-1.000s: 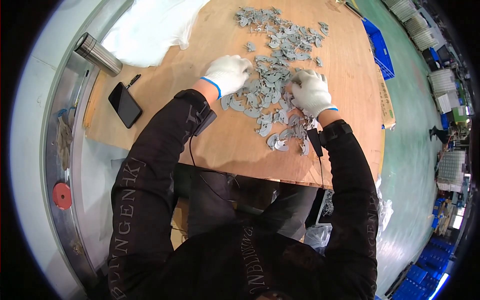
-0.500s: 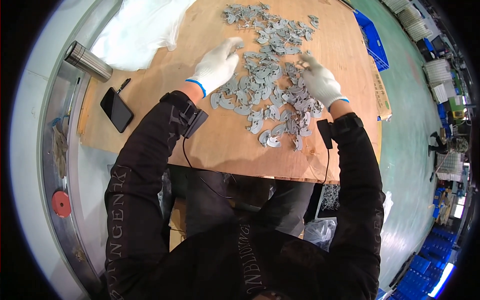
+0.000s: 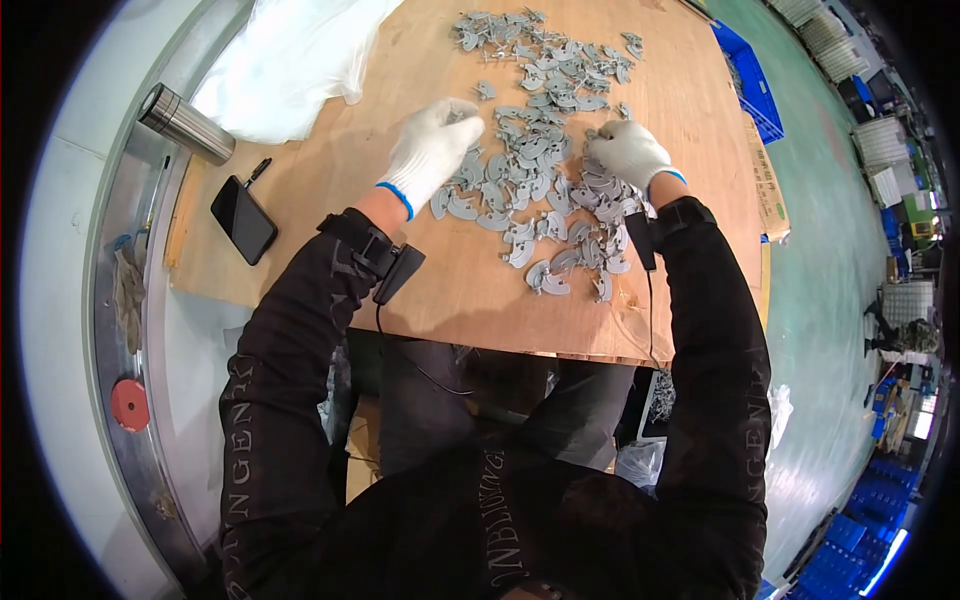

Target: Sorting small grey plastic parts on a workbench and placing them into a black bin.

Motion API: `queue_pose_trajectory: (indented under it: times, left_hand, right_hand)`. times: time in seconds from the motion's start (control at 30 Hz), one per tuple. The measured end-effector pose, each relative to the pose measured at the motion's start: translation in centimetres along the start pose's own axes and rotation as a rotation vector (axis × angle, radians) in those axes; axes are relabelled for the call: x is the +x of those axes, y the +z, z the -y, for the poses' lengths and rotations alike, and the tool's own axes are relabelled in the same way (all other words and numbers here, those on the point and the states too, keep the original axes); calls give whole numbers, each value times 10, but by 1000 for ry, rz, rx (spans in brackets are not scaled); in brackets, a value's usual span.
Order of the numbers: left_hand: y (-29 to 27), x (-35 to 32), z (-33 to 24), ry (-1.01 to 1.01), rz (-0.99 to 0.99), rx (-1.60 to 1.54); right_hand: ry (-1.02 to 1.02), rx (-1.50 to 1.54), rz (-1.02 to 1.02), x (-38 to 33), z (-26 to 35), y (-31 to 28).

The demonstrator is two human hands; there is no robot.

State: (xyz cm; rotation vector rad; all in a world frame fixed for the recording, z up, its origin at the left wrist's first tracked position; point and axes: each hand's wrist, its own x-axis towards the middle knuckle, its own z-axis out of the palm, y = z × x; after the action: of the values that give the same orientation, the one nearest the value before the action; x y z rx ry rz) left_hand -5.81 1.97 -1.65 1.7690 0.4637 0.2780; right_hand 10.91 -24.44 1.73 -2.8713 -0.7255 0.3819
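Observation:
Many small grey curved parts (image 3: 525,150), with thin prongs on some of them, lie in a long loose heap on the wooden table. My left hand (image 3: 432,145), in a white knit glove with a blue cuff, is at the heap's left edge, fingers curled and thumb drawn in. What those fingers hold, if anything, is hidden. Gloved alike, my right hand (image 3: 630,155) is over the heap's right side, its fingertips closed down at the grey parts; their grip is too small to make out. Single grey parts (image 3: 485,90) lie just beyond each hand.
To the left are a black phone (image 3: 243,220), a pen (image 3: 258,172), a steel flask (image 3: 187,124) lying tilted, and white plastic sheeting (image 3: 290,65). A blue bin (image 3: 748,80) and a cardboard piece (image 3: 765,180) border the table's right edge. Cables hang from both wrist straps.
My left hand has drawn back from a single grey part, its fingers curling in. My right hand has moved toward the heap, fingers closing, leaving a grey part lying beyond it.

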Motion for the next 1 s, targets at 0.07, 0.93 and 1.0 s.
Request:
queue_pose_trajectory:
  times: [0.07, 0.93, 1.0]
  left_hand:
    - [7, -9, -8, -36, 43, -87]
    - [43, -79, -46, -242, 510, -518]
    - [43, -87, -50, -238, 507, -498]
  right_hand:
    - [53, 311, 7, -10, -11, -11]
    - [-61, 2143, 245, -102, 54, 40]
    - [-44, 2180, 192, -107, 54, 47]
